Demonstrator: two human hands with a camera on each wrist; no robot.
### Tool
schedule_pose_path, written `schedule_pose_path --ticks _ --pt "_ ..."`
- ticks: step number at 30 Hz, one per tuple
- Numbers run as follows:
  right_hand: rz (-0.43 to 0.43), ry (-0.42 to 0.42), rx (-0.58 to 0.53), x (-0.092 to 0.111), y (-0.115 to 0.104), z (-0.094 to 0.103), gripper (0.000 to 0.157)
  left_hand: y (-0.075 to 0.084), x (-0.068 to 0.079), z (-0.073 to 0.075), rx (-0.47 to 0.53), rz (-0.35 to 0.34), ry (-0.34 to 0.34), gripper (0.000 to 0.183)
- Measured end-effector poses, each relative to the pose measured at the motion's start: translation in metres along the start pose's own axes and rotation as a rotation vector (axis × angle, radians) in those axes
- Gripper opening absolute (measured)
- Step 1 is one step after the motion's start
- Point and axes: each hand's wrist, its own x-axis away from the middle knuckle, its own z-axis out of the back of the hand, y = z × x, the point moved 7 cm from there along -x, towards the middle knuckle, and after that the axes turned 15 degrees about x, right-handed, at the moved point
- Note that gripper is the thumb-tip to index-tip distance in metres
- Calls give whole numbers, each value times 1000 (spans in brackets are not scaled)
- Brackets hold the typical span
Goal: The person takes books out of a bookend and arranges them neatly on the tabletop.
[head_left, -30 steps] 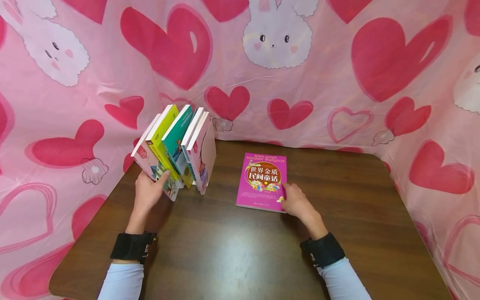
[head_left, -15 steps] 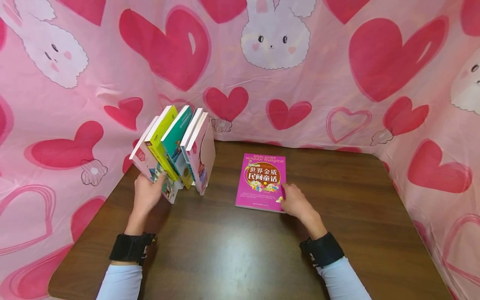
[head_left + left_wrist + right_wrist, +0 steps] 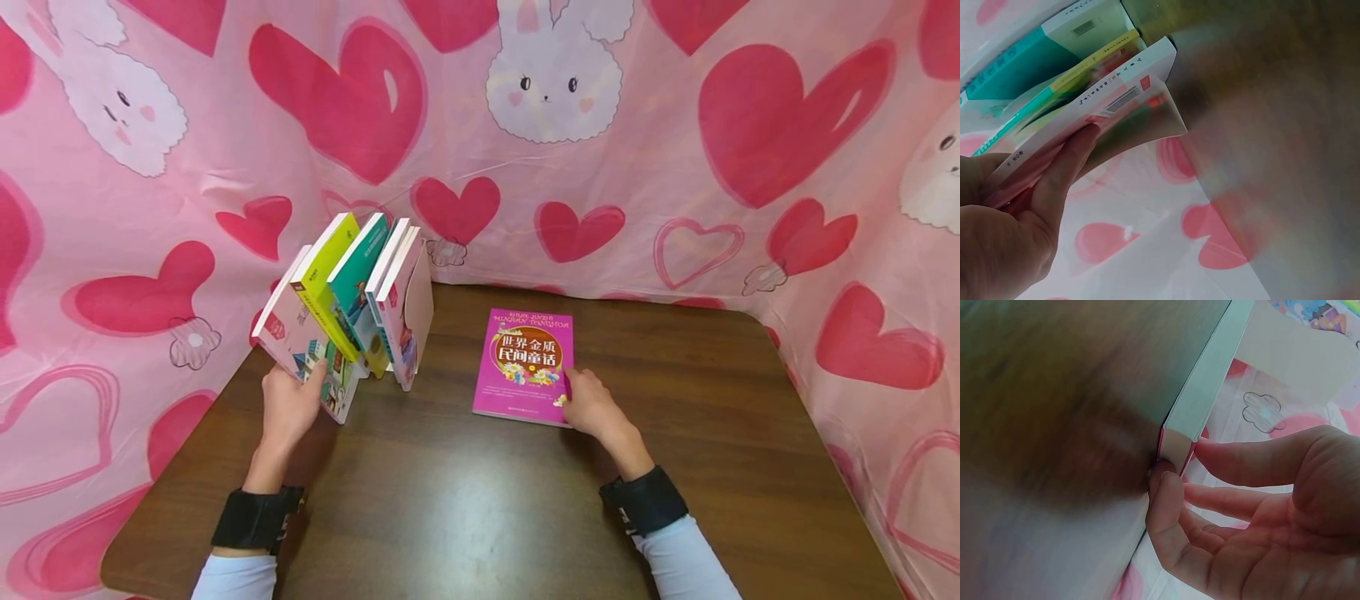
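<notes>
In the head view, a row of books stands in a pale bookend at the left of the table. My left hand grips the near edge of the outermost pink book, which leans left and juts toward me from the row. The thumb lies on its cover, as the left wrist view shows with the book's barcoded spine. A magenta book with a Chinese title lies flat at mid-table. My right hand pinches its right edge near the lower corner; in the right wrist view thumb and forefinger meet at that corner.
Beside the pink book stand a yellow-green book, a teal book and another pink book. The brown wooden table runs back to a pink cloth wall printed with hearts and rabbits.
My left hand has drawn the pink book toward me and slightly left, widening its gap from the yellow-green book. The right hand and magenta book have stayed in place.
</notes>
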Motion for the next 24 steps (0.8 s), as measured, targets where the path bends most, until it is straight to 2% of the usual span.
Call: schedule_pose_path --ticks 9,16,24 --pt "2 7 7 1 0 -1 73 2 12 7 -21 7 46 47" --pt "10 16 14 1 -1 -1 72 1 22 11 -1 41 45 50" --pt "12 21 18 0 1 -1 74 4 30 16 12 46 65 49"
